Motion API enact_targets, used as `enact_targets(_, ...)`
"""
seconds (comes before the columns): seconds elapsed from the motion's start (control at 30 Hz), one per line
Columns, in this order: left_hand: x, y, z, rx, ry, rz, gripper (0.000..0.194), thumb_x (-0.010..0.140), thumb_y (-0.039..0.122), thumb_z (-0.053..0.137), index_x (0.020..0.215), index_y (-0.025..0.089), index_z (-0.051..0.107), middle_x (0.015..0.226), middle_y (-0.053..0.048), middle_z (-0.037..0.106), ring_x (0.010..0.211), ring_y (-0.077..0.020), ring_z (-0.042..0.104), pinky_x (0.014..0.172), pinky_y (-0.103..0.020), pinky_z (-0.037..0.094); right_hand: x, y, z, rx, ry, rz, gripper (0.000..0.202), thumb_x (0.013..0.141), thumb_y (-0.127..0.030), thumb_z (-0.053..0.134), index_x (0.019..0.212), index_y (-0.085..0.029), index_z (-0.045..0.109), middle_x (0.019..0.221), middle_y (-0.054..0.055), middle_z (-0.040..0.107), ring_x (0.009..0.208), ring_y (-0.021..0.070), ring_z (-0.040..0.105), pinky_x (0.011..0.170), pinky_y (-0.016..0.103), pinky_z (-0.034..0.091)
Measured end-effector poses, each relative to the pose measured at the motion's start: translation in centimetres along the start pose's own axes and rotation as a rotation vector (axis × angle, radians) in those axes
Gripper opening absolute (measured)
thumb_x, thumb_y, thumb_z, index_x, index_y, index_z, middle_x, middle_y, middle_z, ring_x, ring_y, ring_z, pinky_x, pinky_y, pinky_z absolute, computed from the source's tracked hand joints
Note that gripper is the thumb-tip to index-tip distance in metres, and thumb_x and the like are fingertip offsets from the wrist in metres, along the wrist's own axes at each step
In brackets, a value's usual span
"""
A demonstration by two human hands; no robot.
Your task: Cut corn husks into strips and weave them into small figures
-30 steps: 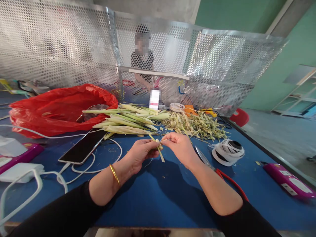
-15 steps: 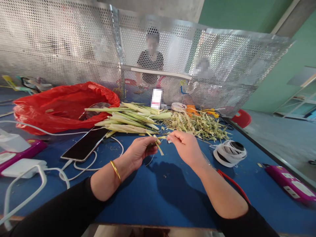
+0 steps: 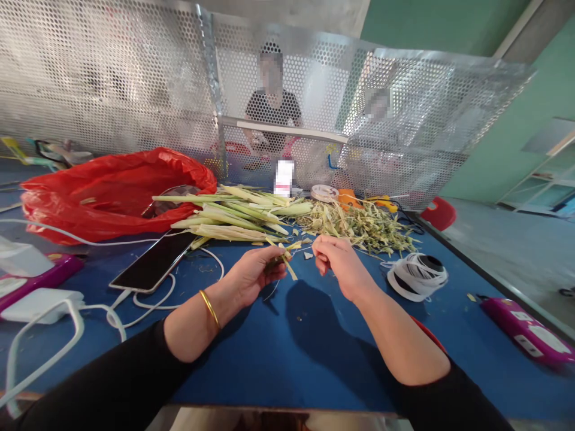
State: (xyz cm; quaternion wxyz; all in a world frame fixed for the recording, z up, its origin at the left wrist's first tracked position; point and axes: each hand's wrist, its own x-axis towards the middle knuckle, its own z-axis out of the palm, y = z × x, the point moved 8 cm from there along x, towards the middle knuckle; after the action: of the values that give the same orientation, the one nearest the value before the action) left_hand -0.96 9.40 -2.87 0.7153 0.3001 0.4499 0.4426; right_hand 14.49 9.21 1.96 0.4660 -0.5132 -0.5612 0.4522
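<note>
Between thumb and fingers, my left hand [image 3: 260,268] grips a small knotted piece of pale green leaf strips [image 3: 288,257], whose ends stick out to the right and downward. My right hand [image 3: 335,257] is closed just right of it, apart from the leaf piece; a thin thread seems to run between the two hands. Behind my left hand lie long pale green leaves [image 3: 233,216]. A pile of small tied leaf pieces [image 3: 363,227] sits beyond my right hand. A spool of white cord [image 3: 417,276] stands to the right.
On the left are a red plastic bag [image 3: 112,197], a phone [image 3: 155,263], white cables and a charger [image 3: 42,305]. A purple power strip [image 3: 525,329] is at the right edge. Behind the blue table [image 3: 269,365] stands a perforated metal screen [image 3: 309,78], with people beyond.
My right hand has moved slightly right, away from the leaf piece, and its fingers have curled in. My left hand has stayed nearly in place.
</note>
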Motion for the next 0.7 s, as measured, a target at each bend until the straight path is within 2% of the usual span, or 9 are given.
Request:
enact_targets(0.07, 0.1, -0.1, -0.2, 0.006, 0.015, 0.007, 0.006, 0.067, 0.017, 0.071, 0.068, 0.013, 0.066, 0.066, -0.003, 0.066, 0.049, -0.0084, 0.057, 0.055, -0.021, 0.054, -0.3, -0.6, 0.8, 0.079, -0.064, -0.025, 0.021, 0.072, -0.021, 0.047, 0.051, -0.02, 0.043, 0.047, -0.004, 0.041, 0.043, 0.0099, 0.044, 0.048, 0.024, 0.035)
enact_targets(0.13, 0.1, 0.0, -0.2, 0.036, 0.016, 0.032, 0.007, 0.066, 0.018, 0.071, 0.067, 0.012, 0.067, 0.066, -0.003, 0.066, 0.049, -0.0083, 0.057, 0.055, -0.021, 0.053, -0.5, -1.2, 1.0, 0.059, -0.086, -0.079, 0.022, 0.074, -0.021, 0.046, 0.053, -0.02, 0.046, 0.049, -0.003, 0.048, 0.046, 0.0104, 0.049, 0.05, 0.024, 0.038)
enact_targets(0.33, -0.5, 0.6, 0.4, 0.241, 0.0, 0.119, 0.012, 0.064, 0.022, 0.072, 0.064, 0.011, 0.067, 0.061, -0.001, 0.063, 0.049, -0.0067, 0.053, 0.054, -0.019, 0.049, -1.3, -2.6, 1.6, -0.158, -0.127, -0.287, 0.022, 0.086, -0.026, 0.045, 0.069, -0.019, 0.056, 0.05, -0.004, 0.052, 0.045, 0.0095, 0.048, 0.051, 0.023, 0.037)
enact_targets(0.43, -0.7, 0.7, 1.0, 0.361, -0.026, 0.14, 0.013, 0.064, 0.024, 0.072, 0.064, 0.012, 0.068, 0.061, -0.001, 0.063, 0.05, -0.0063, 0.052, 0.054, -0.018, 0.046, -1.6, -2.8, 2.1, -0.148, -0.17, -0.304, 0.025, 0.089, -0.029, 0.044, 0.072, -0.019, 0.058, 0.052, -0.003, 0.054, 0.042, 0.0083, 0.046, 0.048, 0.023, 0.035)
enact_targets(0.53, -1.0, 0.7, 1.7, 0.459, -0.088, 0.154, 0.01, 0.064, 0.023, 0.07, 0.064, 0.012, 0.07, 0.065, -0.003, 0.066, 0.055, -0.0082, 0.055, 0.058, -0.019, 0.047, -1.5, -3.0, 2.0, -0.086, -0.176, -0.292, 0.025, 0.088, -0.032, 0.046, 0.071, -0.018, 0.059, 0.064, 0.001, 0.062, 0.042, 0.0071, 0.045, 0.047, 0.023, 0.035)
enact_targets(0.7, -1.3, 0.5, 2.5, 0.529, -0.182, 0.165, 0.007, 0.063, 0.021, 0.07, 0.065, 0.014, 0.071, 0.066, -0.004, 0.067, 0.059, -0.0115, 0.057, 0.062, -0.024, 0.05, -1.0, -3.1, 1.1, 0.069, -0.129, -0.246, 0.021, 0.085, -0.031, 0.05, 0.069, -0.018, 0.056, 0.085, 0.004, 0.07, 0.04, 0.005, 0.045, 0.045, 0.024, 0.037)
